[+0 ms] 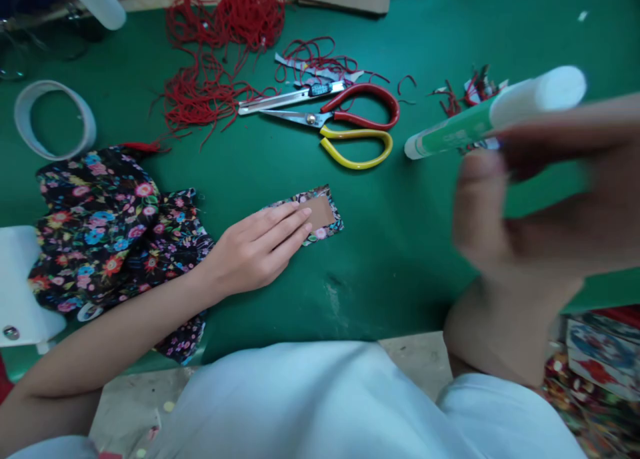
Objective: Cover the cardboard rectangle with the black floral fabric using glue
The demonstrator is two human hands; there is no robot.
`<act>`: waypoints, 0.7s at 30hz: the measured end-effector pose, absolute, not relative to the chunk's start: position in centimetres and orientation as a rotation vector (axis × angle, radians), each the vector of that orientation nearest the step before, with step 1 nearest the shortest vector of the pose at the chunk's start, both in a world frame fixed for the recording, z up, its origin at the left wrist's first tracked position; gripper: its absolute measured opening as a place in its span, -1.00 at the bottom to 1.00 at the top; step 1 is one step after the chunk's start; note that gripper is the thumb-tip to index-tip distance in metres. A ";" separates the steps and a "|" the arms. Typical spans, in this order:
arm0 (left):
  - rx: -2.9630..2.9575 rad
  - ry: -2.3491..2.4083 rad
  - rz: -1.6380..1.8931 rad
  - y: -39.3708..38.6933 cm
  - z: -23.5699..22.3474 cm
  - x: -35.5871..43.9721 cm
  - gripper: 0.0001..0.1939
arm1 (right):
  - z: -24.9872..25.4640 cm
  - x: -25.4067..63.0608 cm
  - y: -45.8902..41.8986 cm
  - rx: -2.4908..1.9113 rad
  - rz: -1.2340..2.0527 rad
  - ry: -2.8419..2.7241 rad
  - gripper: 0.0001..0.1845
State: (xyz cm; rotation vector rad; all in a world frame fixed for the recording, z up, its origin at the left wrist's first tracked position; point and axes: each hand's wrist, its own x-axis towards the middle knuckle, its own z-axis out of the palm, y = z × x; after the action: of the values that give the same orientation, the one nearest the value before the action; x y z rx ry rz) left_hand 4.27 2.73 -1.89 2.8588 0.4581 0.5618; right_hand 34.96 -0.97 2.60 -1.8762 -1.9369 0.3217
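Observation:
My left hand lies flat with its fingers stretched out, their tips resting on a small brown card rectangle. Beneath the card is a slightly larger piece of floral fabric whose edges show around it. On the right, my right hand is raised close to the camera and blurred, thumb and fingers curled. Beside its fingers is a green glue stick with a white cap, its narrow-looking lower end near the table. Whether the hand touches the stick, I cannot tell.
Scissors with red and yellow handles lie against a metal craft knife. Red cords heap behind them. Black floral cloth and a white tape roll are at left. Scraps lie on the green table.

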 end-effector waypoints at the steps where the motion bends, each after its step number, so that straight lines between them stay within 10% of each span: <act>1: 2.843 0.446 0.551 2.7 -1.9 4.2 -0.65 | 2.4 34.4 -0.8 -1.857 0.349 -1.979 -0.66; 21: 2.817 0.421 0.548 3.1 -1.9 4.2 -0.64 | -0.6 31.0 1.5 -1.626 0.530 -2.397 -0.71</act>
State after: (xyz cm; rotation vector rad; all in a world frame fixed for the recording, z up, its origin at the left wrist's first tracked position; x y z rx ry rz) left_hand 4.17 3.14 -1.90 2.8168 0.4210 0.5482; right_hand 31.03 1.54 -0.61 -1.6259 -2.3968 0.5304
